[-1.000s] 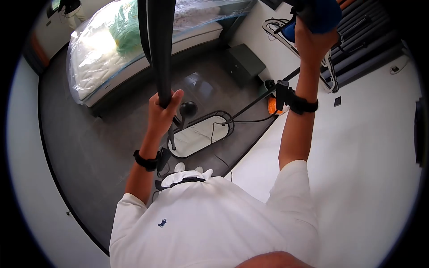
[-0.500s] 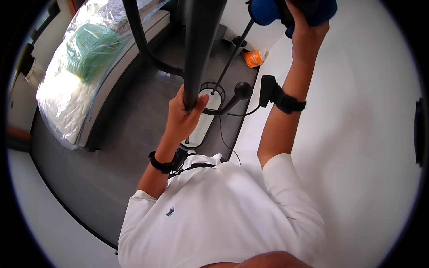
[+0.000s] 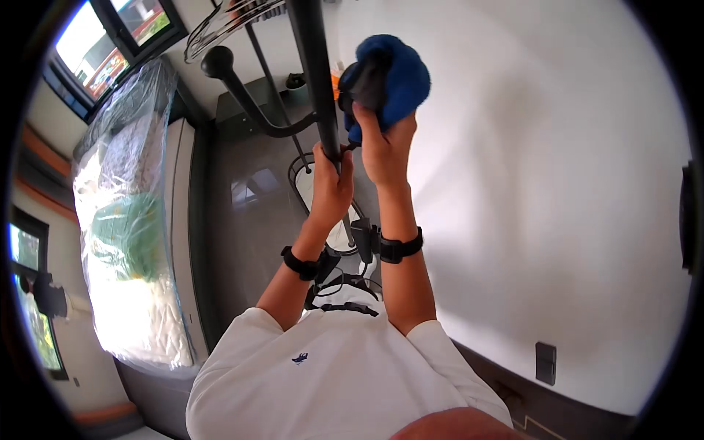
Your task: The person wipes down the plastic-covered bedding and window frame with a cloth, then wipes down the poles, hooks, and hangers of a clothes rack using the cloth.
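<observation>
My left hand (image 3: 332, 187) is closed round the black upright pole (image 3: 314, 66) of a coat rack, below a curved, ball-tipped hook (image 3: 242, 95). Just to its right, my right hand (image 3: 387, 150) grips a fluffy blue item with a black part (image 3: 407, 81), raised against the pole's right side. Its exact kind is hard to make out. The rack's oval base with a white shelf (image 3: 302, 183) shows low down, partly hidden behind my left forearm. Black straps with small boxes sit on both wrists.
A plastic-covered mattress (image 3: 180, 242) with a green bundle (image 3: 128, 235) on it stands to the left. Wire hangers (image 3: 227, 26) hang at the top. A low dark cabinet (image 3: 246, 110) carries a potted plant (image 3: 296, 86). The white wall (image 3: 528, 183) is close on the right.
My right hand has come down and left with the blue item, close to the pole and my left hand. My left hand stays on the pole. The view has shifted, showing windows and hangers.
</observation>
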Available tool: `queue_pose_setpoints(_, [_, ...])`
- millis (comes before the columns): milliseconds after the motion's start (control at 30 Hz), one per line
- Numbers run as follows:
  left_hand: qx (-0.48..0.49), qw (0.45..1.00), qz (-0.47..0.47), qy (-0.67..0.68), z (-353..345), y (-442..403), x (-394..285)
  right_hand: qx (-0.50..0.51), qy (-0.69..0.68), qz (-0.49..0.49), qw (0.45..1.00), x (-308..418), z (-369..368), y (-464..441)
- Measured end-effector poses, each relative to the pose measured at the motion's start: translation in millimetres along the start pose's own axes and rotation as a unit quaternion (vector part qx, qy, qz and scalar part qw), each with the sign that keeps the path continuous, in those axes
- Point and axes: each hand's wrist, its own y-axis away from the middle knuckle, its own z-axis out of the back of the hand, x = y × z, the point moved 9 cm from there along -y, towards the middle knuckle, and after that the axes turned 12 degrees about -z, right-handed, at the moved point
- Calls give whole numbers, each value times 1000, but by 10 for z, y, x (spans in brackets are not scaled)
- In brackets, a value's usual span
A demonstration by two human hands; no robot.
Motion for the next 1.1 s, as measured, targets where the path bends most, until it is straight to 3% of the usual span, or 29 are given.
queue_pose_setpoints(67, [36,998,-52,-27,-319,83,-183,-35,37,70,996,161,383,188])
queue_pose_setpoints(200, [89,992,-74,53,-582,43,-211,-42,53,8,998,200,628,378])
queue_pose_setpoints(267, [82,980,-172,54,-728,-88,-325,-54,101,51,992,220,679,414])
queue_pose_setpoints(333, [118,972,-189,77,-876,-103,-279,-108,82,27,990,166,793,502])
queue_pose_setpoints(400, [183,958,-194,104,-1053,-95,-344,-135,84,21,987,155,945,555])
queue_pose_setpoints(467, [214,955,-178,106,-1060,239,-285,-208,15,82,974,478,846,1019])
queue_pose_setpoints(567, [344,916,-99,179,-869,144,-289,-229,45,83,969,618,567,1060])
queue_pose_setpoints(633, [344,911,-145,174,-394,58,-392,-296,139,240,914,919,325,1264])
queue_pose_setpoints(733, [333,911,-182,164,455,-213,-429,-349,258,389,813,1397,-178,1486])
queue_pose_setpoints(867, [230,927,-261,141,1661,-958,-667,-318,530,387,684,1846,-922,1242])
queue_pose_setpoints(900, [204,930,-271,138,1902,-1147,-677,-320,548,363,682,1856,-966,1095])
queue_pose_setpoints(1000, [96,938,-330,47,2531,-1775,-541,-319,703,347,533,2066,-1409,556])
queue_pose_setpoints(1100, [36,942,-331,-48,2977,-2285,-289,-340,769,295,454,2132,-1336,-21])
